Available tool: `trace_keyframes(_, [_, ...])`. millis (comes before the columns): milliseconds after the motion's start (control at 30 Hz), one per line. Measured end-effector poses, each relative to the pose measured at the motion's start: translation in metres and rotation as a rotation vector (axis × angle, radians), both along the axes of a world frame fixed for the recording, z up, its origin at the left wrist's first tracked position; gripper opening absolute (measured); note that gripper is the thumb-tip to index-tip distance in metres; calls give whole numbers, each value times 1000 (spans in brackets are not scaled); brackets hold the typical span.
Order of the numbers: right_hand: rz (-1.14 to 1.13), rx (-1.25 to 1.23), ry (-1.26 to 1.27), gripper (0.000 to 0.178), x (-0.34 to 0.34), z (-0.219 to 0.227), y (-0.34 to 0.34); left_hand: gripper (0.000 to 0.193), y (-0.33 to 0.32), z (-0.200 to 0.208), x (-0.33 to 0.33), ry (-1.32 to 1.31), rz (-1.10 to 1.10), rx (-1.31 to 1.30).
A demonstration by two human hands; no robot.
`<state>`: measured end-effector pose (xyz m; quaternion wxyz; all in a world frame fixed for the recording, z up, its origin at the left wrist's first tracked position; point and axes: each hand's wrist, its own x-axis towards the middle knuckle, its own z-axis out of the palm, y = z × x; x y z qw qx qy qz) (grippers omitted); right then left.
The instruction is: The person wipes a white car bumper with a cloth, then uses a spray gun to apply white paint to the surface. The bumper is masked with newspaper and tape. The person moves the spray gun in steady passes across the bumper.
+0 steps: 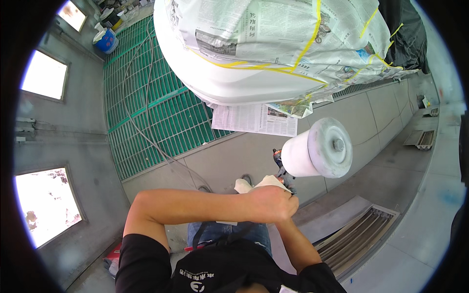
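My left arm reaches across my body, and my left hand [274, 201] is closed in a fist beside a spray gun [282, 172]. What its fingers grip is hidden. A cream cloth [259, 183] shows along the far side of that hand, next to the gun. My right forearm [299, 246] comes up from the lower right and passes under the left hand, which hides my right hand and its fingers. The gun carries a whitish paint cup [299, 155] with a round, paint-dusted lid [332, 146], tilted to the right. Ahead stands a glossy white vehicle body [215, 83].
Newspaper masking [273, 34] with yellow tape covers the body; a loose sheet [251, 119] hangs below. Hoses [141, 129] run over green floor grating [141, 93]. A slatted metal panel [361, 239] lies at lower right. A blue bucket [106, 41] stands far left by the wall.
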<state>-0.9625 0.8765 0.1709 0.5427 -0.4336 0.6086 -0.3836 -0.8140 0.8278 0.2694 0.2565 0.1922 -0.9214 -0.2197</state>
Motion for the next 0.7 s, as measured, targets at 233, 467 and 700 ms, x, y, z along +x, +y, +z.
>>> trace_keyframes(233, [-86, 65, 71, 29, 2, -5, 12, 25, 12, -21, 10, 93, 32, -5])
trace_keyframes(467, [-161, -42, -39, 42, -13, 48, -40, 86, 68, -163, 7, -35, 254, 811])
trace_keyframes(700, [-196, -344, -164, 51, -128, -4, -135, 37, 58, -376, -102, -604, 59, 1096])
